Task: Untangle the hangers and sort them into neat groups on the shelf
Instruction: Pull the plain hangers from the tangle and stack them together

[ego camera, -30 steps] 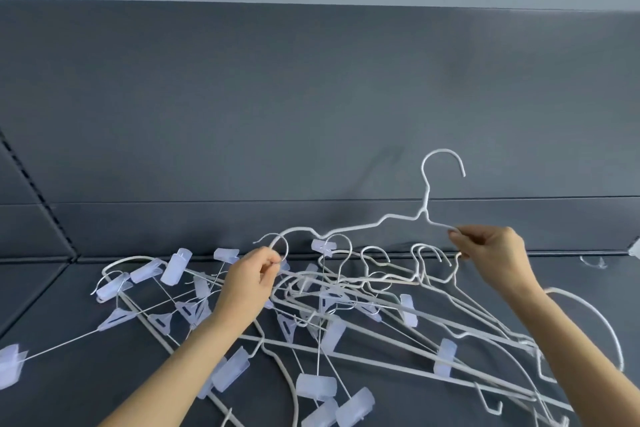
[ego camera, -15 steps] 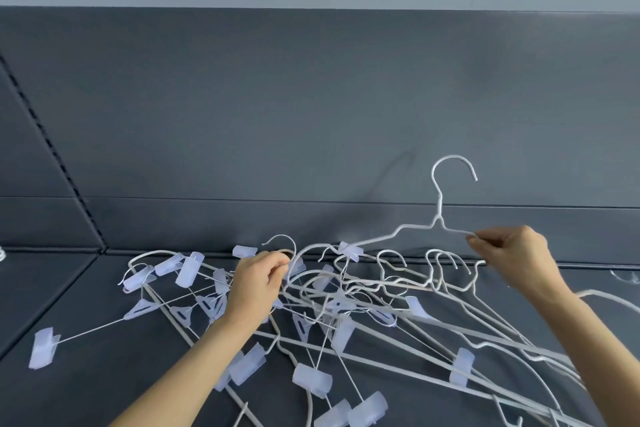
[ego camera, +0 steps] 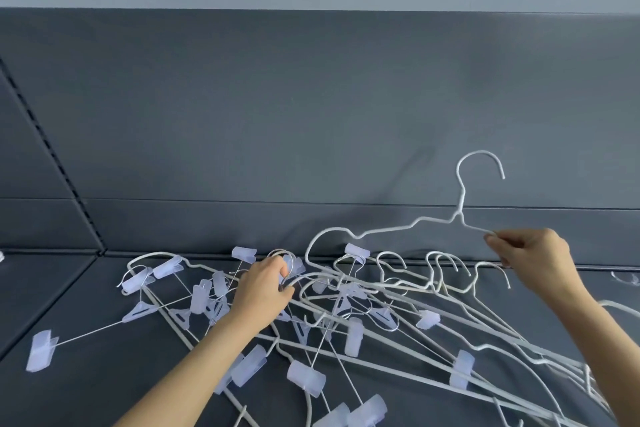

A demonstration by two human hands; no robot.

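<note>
Pinching a white hanger, the right hand holds it above the tangle.

Hanger pile is sprawling across the shelf, one hanger sticking up behind it on the right, a lone clip sitting far left, probably still attached.

Before me the dark grey shelf carries a tangled heap of white hangers, many with pale clips.
</note>
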